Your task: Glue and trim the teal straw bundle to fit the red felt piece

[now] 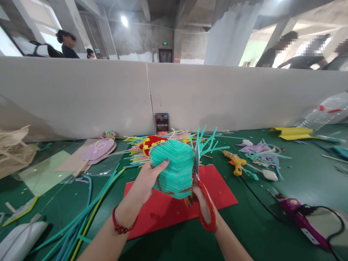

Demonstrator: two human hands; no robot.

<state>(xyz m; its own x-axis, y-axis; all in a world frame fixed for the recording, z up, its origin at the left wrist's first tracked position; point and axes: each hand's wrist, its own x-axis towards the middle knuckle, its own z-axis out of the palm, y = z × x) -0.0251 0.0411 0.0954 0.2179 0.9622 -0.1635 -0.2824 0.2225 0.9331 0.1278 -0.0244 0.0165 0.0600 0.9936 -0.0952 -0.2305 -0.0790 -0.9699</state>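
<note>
My left hand (145, 183) grips a teal fuzzy panel (174, 168) made of rows of pipe cleaners, held upright above a red sheet (217, 192). Loose teal ends (209, 143) stick up from its right edge. My right hand (202, 204) is closed in the handles of red scissors (207, 206), whose blades (197, 159) run up along the panel's right edge by those loose ends. A red bead bracelet (119, 225) circles my left wrist.
The green table (299, 181) carries long teal and yellow pipe cleaners (81, 217), a yellow glue gun (236, 162), a purple glue gun with black cord (301, 217), a lilac fan shape (99, 149), a wicker piece (13, 148) and scraps. A white partition (146, 94) stands behind; people beyond it.
</note>
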